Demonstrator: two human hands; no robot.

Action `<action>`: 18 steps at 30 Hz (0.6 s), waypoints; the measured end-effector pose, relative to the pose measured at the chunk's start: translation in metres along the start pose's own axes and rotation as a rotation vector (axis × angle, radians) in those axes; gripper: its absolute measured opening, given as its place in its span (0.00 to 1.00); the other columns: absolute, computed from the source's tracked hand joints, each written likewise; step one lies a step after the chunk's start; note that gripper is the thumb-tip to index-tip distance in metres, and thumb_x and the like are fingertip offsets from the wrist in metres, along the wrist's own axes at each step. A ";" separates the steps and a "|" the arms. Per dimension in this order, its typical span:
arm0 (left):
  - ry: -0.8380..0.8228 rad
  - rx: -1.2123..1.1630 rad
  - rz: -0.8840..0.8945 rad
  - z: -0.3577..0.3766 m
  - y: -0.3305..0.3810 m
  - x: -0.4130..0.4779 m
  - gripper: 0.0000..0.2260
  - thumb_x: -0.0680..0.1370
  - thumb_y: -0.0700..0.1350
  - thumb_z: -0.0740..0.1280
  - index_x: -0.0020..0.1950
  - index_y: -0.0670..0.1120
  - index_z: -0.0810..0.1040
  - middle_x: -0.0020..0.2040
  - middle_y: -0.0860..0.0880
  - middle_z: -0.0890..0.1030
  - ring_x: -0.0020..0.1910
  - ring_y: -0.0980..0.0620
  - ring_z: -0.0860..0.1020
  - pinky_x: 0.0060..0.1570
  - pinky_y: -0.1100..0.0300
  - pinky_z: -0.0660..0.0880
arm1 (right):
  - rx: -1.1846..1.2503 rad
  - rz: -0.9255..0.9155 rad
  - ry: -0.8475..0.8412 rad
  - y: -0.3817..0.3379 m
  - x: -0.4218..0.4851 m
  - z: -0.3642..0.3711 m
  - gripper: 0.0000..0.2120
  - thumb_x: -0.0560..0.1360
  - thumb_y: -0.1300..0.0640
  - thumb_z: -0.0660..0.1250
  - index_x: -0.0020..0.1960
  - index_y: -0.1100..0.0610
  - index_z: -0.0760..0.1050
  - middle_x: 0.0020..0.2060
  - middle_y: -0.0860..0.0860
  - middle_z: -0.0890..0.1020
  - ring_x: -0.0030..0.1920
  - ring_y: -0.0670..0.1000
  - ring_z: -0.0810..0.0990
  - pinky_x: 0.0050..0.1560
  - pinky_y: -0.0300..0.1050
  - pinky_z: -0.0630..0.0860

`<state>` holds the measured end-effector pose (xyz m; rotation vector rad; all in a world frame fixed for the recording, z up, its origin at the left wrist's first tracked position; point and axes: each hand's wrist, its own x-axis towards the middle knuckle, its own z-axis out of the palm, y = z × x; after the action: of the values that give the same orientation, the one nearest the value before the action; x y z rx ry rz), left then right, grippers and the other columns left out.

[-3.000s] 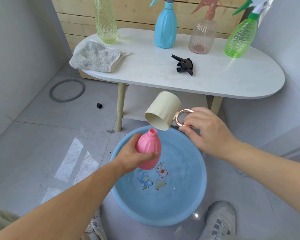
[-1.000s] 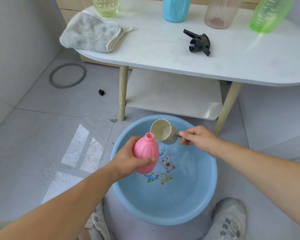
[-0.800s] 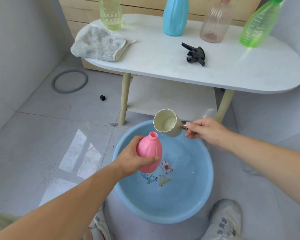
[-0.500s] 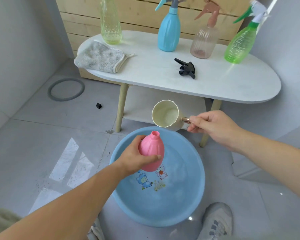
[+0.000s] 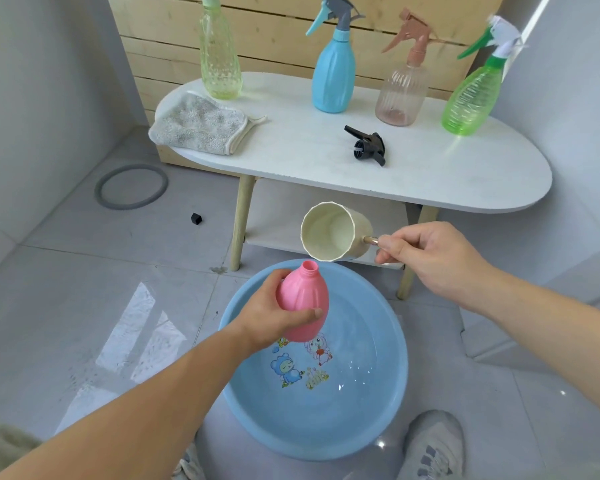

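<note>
Left hand (image 5: 274,315): fingers gripped the uncapped pink bottle (image 5: 303,303) at frame centre, neck up over the blue basin (image 5: 394,403), likely to catch spills. Right hand (image 5: 430,258): fingers pinched the handle of the cream cup (image 5: 329,232), which was tilted just above the neck.

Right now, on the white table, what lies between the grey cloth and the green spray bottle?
In the head view, a black spray head lies there; the blue bottle and the pinkish bottle stand farther back.
</note>
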<state>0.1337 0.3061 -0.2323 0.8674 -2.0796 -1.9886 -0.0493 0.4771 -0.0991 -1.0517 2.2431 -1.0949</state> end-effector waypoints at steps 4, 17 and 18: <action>0.002 -0.010 -0.002 -0.001 0.000 0.001 0.34 0.64 0.52 0.81 0.67 0.56 0.71 0.58 0.52 0.79 0.55 0.49 0.81 0.40 0.63 0.81 | -0.040 -0.016 0.004 -0.004 -0.001 0.001 0.15 0.77 0.47 0.67 0.37 0.52 0.84 0.30 0.61 0.77 0.31 0.48 0.68 0.35 0.38 0.64; 0.015 0.006 -0.008 -0.002 -0.004 0.004 0.32 0.68 0.49 0.82 0.66 0.58 0.71 0.59 0.52 0.79 0.56 0.50 0.80 0.43 0.60 0.82 | -0.094 -0.019 0.035 -0.008 -0.002 0.003 0.14 0.79 0.52 0.67 0.41 0.60 0.84 0.16 0.41 0.66 0.22 0.43 0.66 0.28 0.30 0.62; 0.016 0.005 -0.010 -0.002 -0.005 0.004 0.31 0.69 0.48 0.82 0.66 0.57 0.70 0.59 0.52 0.79 0.56 0.50 0.80 0.43 0.60 0.82 | -0.099 -0.020 0.036 -0.008 -0.001 0.003 0.14 0.79 0.52 0.67 0.41 0.59 0.84 0.16 0.42 0.65 0.22 0.43 0.66 0.27 0.31 0.61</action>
<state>0.1333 0.3023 -0.2379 0.8938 -2.0760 -1.9756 -0.0430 0.4731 -0.0940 -1.1046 2.3413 -1.0281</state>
